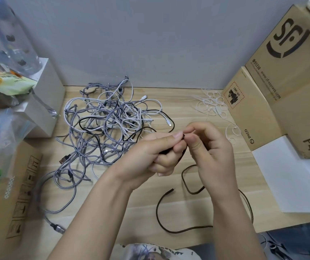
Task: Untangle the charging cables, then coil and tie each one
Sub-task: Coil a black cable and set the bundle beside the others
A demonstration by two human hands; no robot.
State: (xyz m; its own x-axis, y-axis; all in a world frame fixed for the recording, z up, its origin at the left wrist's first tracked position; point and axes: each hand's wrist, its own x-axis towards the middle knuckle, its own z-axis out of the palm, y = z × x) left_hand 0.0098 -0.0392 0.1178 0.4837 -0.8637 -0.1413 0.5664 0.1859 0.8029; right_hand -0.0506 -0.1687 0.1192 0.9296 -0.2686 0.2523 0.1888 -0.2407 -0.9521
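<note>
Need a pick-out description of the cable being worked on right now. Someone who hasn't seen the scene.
Start at the wooden desk; the tangled cable pile sits at its back left. Nearer the front edge, the left hand and right hand pinch one end of the dark brown cable. Unlike the heaped grey, white and black cables, it lies alone in one open curve.

Looks like office or storeroom work corner, not kitchen or shop. Light wood-grain table (169, 186) pushed against plain grey partition wall (150, 44). Shipping cartons stacked at right: SF-express box (289, 53), Pico box (248, 113). Flattened cardboard (19, 194) at left, white box (45, 98), plastic snack bags (4, 87) piled on it.
</note>
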